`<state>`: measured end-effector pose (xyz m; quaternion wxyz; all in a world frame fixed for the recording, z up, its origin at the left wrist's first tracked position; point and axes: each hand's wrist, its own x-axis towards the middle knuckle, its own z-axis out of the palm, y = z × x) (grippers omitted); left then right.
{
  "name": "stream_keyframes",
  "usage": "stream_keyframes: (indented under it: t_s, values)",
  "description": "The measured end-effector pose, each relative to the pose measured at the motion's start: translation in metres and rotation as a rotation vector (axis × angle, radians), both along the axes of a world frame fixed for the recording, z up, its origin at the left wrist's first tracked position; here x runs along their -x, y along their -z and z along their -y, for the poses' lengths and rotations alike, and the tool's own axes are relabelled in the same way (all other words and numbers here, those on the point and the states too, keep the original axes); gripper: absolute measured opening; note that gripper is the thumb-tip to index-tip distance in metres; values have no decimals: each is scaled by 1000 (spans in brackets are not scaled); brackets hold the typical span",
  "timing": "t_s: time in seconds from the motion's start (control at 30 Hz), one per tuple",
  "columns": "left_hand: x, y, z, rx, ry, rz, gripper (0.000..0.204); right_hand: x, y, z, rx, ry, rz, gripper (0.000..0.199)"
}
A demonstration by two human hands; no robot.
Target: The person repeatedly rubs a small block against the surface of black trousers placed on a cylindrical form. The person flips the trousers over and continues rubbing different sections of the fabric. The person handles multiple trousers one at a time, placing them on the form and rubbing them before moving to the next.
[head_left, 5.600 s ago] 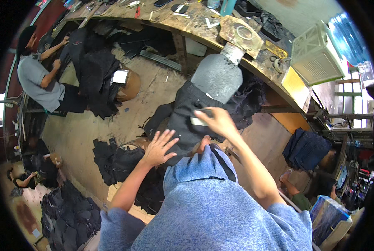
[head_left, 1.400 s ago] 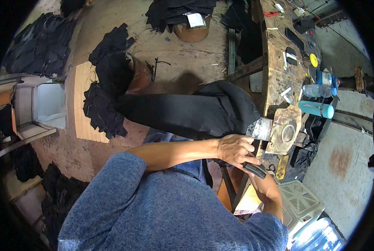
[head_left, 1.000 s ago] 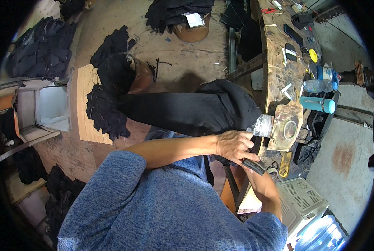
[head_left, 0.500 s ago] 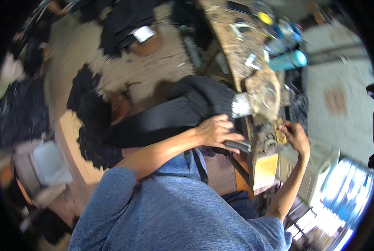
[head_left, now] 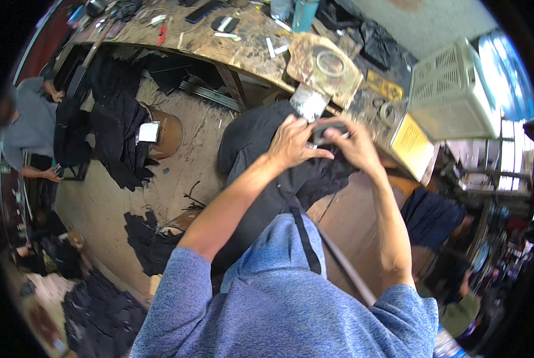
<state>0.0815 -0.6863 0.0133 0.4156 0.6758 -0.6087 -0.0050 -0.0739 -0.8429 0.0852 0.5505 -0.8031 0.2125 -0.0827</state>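
My left hand (head_left: pixel 292 143) and my right hand (head_left: pixel 357 146) meet above black cloth (head_left: pixel 255 134) draped over my lap. Between them is a small dark, smooth object (head_left: pixel 328 130) with a grey edge; its kind is not clear. My right fingers wrap over its top and far side, with the thumb against it. On its left side my left hand is closed around it, the thumb stretched out below. Just beyond the fingers, a silvery-white piece (head_left: pixel 309 102) sits at the bench edge, beside a worn board (head_left: pixel 332 77) with a clear round disc (head_left: pixel 330 63).
The wooden bench (head_left: pixel 252 53) carries a yellow metal plate (head_left: pixel 385 86), a tape roll (head_left: pixel 389 113), a yellow-topped box (head_left: pixel 411 146) and a teal bottle (head_left: pixel 304 15). A beige plastic crate (head_left: pixel 452 89) stands right. A brown stool (head_left: pixel 170 134) and a seated person (head_left: pixel 31 122) are left.
My right hand has left the yellow plate on the bench and come to the dark object at my left hand. The view has swung to the right.
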Motion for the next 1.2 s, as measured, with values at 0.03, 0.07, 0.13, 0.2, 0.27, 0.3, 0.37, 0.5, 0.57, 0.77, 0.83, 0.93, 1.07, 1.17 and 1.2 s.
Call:
stream_keyframes:
  t_s: [0.03, 0.07, 0.13, 0.2, 0.27, 0.3, 0.37, 0.5, 0.57, 0.77, 0.83, 0.93, 1.07, 1.17, 1.2]
  values:
    - [-10, 0, -5, -6, 89, -19, 86, 10, 6, -3, 102, 143, 72, 31]
    - [-20, 0, -8, -32, 208, -29, 97, 17, 13, -7, 78, 382, 127, 33]
    - [-38, 4, -10, 33, 406, 81, 103, 33, 18, -28, -437, 801, 357, 54]
    - [-50, 11, -3, -112, 513, 221, 98, 41, 20, -68, -419, 964, 483, 55]
    - [-56, 22, 11, -109, 519, 268, 80, 36, 24, -121, 1, 986, 178, 54]
    - [-55, 28, 18, -47, 504, 250, 78, 26, 29, -151, 144, 900, 165, 45]
    - [-56, 40, 30, 6, 450, 290, 78, 7, 42, -197, 547, 230, 500, 39]
    - [-56, 55, 40, 27, 439, 271, 82, -18, 94, -213, 817, -248, 501, 43]
    - [-55, 56, 38, 36, 417, 270, 82, -20, 121, -220, 575, 154, 183, 44]
    - [-54, 48, 37, 1, 405, 391, 86, 20, 105, -356, 371, -20, 215, 47]
    - [-55, 45, 39, -60, 425, 410, 87, 27, 86, -356, 48, -299, 312, 50]
    - [-58, 44, 44, -102, 458, 450, 88, 19, 89, -284, 318, -406, 520, 46]
    - [-57, 45, 45, -141, 442, 425, 87, 7, 135, -220, 570, 188, 121, 51]
    - [-54, 44, 43, -84, 425, 423, 85, 31, 139, -293, 588, 82, 223, 59]
    - [-53, 44, 42, -68, 401, 432, 85, 42, 131, -323, 424, 55, 225, 59]
